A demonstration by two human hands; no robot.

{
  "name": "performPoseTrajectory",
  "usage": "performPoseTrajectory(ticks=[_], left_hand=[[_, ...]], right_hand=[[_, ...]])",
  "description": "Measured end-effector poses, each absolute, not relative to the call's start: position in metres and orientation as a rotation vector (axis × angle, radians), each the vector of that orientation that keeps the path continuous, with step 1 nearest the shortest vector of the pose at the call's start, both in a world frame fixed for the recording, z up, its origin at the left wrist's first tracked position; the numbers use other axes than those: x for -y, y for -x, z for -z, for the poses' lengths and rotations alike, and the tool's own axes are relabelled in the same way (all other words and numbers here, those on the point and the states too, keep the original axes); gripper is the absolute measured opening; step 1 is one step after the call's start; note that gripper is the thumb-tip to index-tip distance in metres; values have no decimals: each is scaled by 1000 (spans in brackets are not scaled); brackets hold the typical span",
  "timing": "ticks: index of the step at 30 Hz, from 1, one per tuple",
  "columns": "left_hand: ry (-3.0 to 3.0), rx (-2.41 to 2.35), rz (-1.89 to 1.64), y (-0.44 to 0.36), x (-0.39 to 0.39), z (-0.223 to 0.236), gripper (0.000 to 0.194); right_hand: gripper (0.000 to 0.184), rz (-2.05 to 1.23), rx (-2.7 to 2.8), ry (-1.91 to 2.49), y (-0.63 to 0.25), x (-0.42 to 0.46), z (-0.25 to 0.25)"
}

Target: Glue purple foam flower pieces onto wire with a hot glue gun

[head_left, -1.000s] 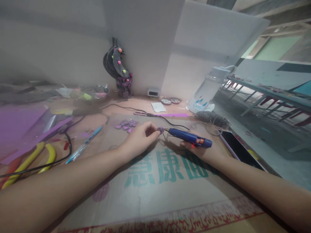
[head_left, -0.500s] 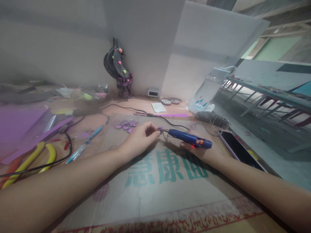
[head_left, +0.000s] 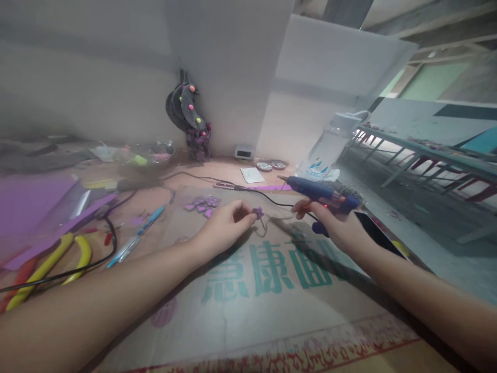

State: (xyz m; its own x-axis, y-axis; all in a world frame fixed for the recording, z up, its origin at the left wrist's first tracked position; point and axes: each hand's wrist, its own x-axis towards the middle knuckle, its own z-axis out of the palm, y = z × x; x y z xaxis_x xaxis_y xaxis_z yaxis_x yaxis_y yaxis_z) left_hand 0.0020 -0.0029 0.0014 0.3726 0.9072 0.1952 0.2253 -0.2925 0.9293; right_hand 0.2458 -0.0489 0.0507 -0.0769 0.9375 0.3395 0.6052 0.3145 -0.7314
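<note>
Between the thumb and fingers of my left hand (head_left: 229, 223) is a small purple flower (head_left: 258, 212), with a thin grey yarn strand (head_left: 265, 227) trailing below it. My right hand (head_left: 330, 220) grips a blue glue gun (head_left: 316, 190) whose metal tip points up and to the left, apart from the flower. A red light glows on the gun's side. Several purple flower and heart pieces (head_left: 202, 203) lie on the printed sheet (head_left: 186, 316), just beyond my left hand.
Behind stand a water bottle (head_left: 330, 145), a small digital display (head_left: 244, 152) and a grey hanging ornament with coloured balls (head_left: 188, 111). Yellow-handled pliers (head_left: 42, 269), a pen (head_left: 137, 233) and a black cord (head_left: 112, 238) lie left; a phone (head_left: 378, 235) lies right.
My right hand has lifted the glue gun up and to the right, its tip leaving the flower. My left hand stays nearly in place, still pinching the flower.
</note>
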Motion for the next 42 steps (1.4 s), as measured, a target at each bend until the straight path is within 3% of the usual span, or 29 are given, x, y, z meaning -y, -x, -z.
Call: performPoseTrajectory(ticks=[9, 19, 26, 32, 34, 38, 40, 42], left_hand=[[-1797, -1008, -960, -4, 2, 2, 18], [-1781, -1022, -905, -4, 4, 1, 21], [-1755, -1025, -908, -4, 3, 1, 21], [-1754, -1019, -925, -3, 2, 1, 17], [-1756, -1012, -939, -3, 2, 1, 17], [-1721, -996, -979, -3, 1, 0, 17], [-1706, -995, -993, -3, 1, -1, 17], [-1702, -1002, -987, -3, 0, -3, 17]], right_hand=[[31, -289, 1858, 1537, -244, 0, -100], [30, -340, 1815, 1613, -235, -119, -47], [32, -265, 1814, 1679, -250, -121, -38], [35, -11, 1696, 1734, -263, -75, -50], [34, -285, 1728, 1647, -248, -44, -51], [37, -1377, 1652, 1349, -205, 21, -46], [39, -1604, 1591, 1213, -191, 40, -39], [39, -1585, 1589, 1133, -185, 48, -30]])
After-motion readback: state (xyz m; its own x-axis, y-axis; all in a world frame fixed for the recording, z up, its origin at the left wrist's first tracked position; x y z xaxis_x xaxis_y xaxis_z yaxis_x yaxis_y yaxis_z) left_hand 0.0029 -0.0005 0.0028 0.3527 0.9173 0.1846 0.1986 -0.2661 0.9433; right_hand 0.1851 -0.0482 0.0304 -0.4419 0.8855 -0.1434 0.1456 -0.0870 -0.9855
